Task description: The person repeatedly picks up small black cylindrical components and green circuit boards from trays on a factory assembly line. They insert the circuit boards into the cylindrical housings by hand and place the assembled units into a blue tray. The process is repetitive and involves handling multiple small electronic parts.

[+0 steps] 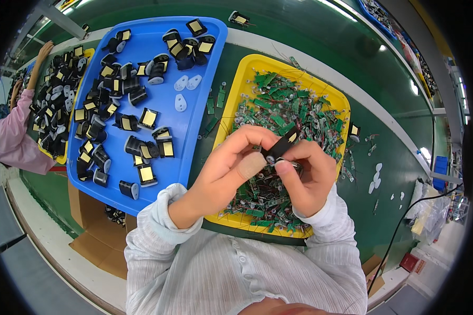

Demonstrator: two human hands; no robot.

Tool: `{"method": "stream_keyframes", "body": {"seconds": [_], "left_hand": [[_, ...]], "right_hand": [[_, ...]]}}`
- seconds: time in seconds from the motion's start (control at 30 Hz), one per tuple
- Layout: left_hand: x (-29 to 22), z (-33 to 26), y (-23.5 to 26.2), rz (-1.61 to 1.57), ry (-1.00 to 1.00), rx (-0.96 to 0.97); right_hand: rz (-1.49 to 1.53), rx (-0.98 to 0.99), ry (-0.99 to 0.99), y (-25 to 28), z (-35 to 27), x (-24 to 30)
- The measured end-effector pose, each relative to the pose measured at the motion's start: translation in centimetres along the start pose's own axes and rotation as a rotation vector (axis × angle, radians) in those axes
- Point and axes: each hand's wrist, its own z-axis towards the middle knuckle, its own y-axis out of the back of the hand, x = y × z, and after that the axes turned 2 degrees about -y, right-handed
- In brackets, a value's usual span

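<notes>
Left grip (pixel 223 170) pinched on black housing (pixel 281 147), tilted, above yellow tray (pixel 257 64) of green boards (pixel 304 94). Right grip (pixel 311 178) at housing's near end; can't tell if it's closed on it. Blue tray (pixel 186 131), left, carries more housings (pixel 148 118).

A black cable (pixel 392 239) curves near what seems plastic wrapping (pixel 435 215), and a pink-sleeved co-worker (pixel 20 135) is at far left.
</notes>
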Motion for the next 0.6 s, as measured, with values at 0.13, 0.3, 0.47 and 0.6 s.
{"method": "stream_keyframes", "body": {"seconds": [0.13, 0.3, 0.47, 0.6], "left_hand": [[0.1, 0.1, 0.0, 0.01, -0.021, 0.015], [0.6, 0.0, 0.0, -0.001, -0.096, -0.029], [0.9, -0.3, 0.4, 0.092, -0.18, -0.031], [0.7, -0.3, 0.6, 0.036, -0.162, -0.01]], "right_hand": [[0.058, -0.021, -0.004, -0.1, -0.1, -0.4], [0.016, 0.061, -0.094, 0.0, 0.0, 0.0], [-0.116, 0.087, 0.044, 0.1, 0.5, 0.8], [-0.179, 0.094, 0.079, 0.1, 0.5, 1.2]]}}
